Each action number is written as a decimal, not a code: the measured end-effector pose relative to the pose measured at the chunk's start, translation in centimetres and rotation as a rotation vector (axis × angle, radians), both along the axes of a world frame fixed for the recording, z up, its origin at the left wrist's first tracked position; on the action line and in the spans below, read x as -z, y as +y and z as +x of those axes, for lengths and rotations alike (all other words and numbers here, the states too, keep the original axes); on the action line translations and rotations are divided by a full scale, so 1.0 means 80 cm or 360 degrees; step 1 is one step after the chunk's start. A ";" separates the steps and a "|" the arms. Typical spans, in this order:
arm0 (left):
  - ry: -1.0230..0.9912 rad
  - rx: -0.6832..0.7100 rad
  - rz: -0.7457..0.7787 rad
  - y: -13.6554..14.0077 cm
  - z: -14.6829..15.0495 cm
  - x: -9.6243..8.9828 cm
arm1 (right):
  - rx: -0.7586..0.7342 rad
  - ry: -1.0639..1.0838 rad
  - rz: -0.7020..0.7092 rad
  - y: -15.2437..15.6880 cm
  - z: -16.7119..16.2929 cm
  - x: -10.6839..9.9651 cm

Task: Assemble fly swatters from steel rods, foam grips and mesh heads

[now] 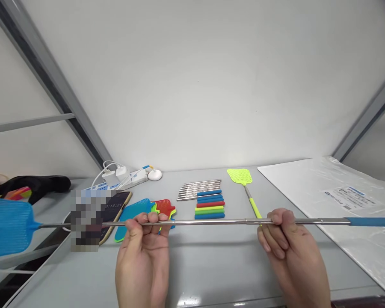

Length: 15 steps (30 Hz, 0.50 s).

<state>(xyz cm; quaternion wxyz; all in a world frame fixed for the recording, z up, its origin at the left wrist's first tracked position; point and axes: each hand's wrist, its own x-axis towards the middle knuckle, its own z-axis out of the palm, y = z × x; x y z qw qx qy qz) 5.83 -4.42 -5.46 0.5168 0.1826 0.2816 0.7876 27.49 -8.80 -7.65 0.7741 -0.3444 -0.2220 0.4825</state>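
A blue fly swatter (pixel 208 222) with a long metal telescopic rod stretches level across the view, its perforated head (pixel 9 226) at the far left and its blue grip (pixel 372 221) at the far right. My left hand (pixel 146 252) pinches the rod left of centre, palm turned up. Further right, my right hand (pixel 290 246) closes thumb and fingers on the rod. Behind the rod lie loose swatter heads (pixel 133 211) in blue, red and yellow-green, a row of metal rods (pixel 199 189) and several coloured grips (pixel 209 209). One yellow-green fly swatter (pixel 240 176) lies beyond my right hand.
A phone (pixel 117 205) lies at the left, partly behind a blurred patch. Behind it are a power strip (pixel 137 176) with white cables and a round white device (pixel 154 174). A white wrapped sheet (pixel 308 184) covers the right side. Grey shelf posts (pixel 83 115) flank the table.
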 end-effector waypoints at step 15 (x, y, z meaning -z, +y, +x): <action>-0.0051 -0.0033 -0.0084 0.013 -0.010 0.010 | 0.0367 0.0425 0.0142 0.001 0.037 -0.015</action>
